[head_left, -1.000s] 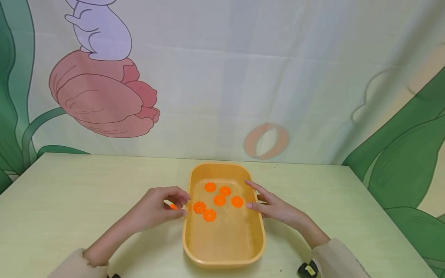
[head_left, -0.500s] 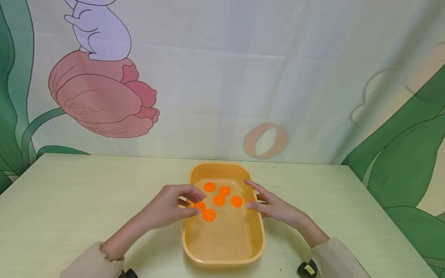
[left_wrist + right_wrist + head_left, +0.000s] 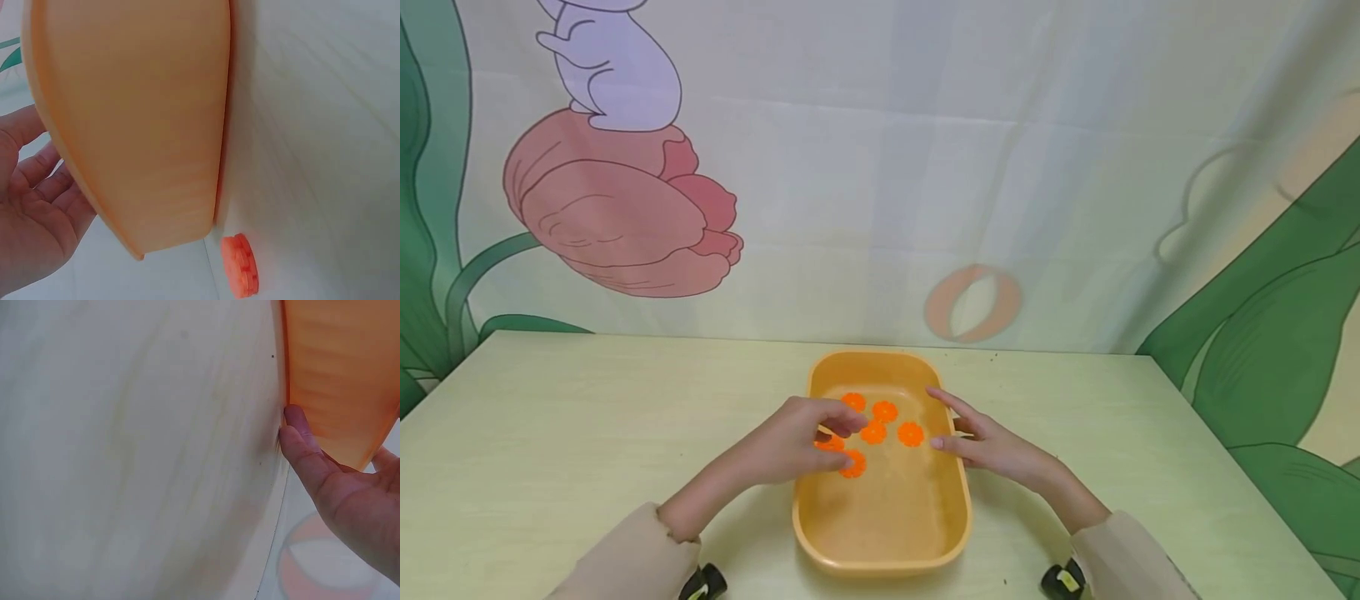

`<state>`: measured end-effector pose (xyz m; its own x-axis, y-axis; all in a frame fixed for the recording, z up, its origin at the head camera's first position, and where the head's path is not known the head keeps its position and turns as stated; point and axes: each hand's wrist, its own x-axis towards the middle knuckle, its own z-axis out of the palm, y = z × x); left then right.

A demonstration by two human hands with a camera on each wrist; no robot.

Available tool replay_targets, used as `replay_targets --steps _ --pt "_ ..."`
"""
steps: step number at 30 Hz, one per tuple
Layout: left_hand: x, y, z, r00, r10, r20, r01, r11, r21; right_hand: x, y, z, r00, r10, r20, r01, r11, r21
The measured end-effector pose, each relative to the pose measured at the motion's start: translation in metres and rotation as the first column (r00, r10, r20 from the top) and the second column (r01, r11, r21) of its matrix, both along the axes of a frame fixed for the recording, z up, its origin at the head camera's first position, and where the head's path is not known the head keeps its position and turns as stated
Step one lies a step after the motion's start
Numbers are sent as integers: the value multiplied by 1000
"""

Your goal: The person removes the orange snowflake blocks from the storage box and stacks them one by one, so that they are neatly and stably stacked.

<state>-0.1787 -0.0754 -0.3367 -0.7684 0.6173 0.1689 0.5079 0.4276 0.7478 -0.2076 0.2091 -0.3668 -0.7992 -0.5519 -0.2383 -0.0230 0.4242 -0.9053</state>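
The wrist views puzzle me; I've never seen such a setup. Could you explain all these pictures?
There's no robot: a person works bare-handed. The head camera looks forward and down; each wrist camera looks at that hand's work, so both show the tray from its side. It stands on a table, with six orange flower-shaped pieces visible inside. The left wrist view shows another orange piece on the table outside it. The left hand reaches over the rim; I see nothing held. The right hand holds the opposite side, thumb over the rim.
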Motion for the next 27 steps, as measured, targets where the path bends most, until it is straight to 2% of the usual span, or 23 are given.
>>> replay_targets --steps 8,13,17,21,24,27 --pt "-10 14 -5 998 -56 -31 52 991 -127 0 -1 1 1000 -1 -4 1 1000 10" --pt "-14 23 -5 994 -79 -80 54 960 -275 0 0 0 1000 -6 -6 6 1000 12" --pt "-13 30 -5 993 -52 -107 4 914 -406 0 0 0 1000 -4 -8 4 1000 11" --pt "-11 38 -7 989 -17 -149 -65 848 -527 -1 0 0 1000 -4 -6 4 1000 7" --pt "-10 42 -9 983 -9 -183 -102 804 -586 -1 0 0 1000 -3 -5 3 1000 9" --pt "-9 45 -10 978 -7 -209 -127 775 -620 -1 0 0 1000 2 -5 -2 1000 2"
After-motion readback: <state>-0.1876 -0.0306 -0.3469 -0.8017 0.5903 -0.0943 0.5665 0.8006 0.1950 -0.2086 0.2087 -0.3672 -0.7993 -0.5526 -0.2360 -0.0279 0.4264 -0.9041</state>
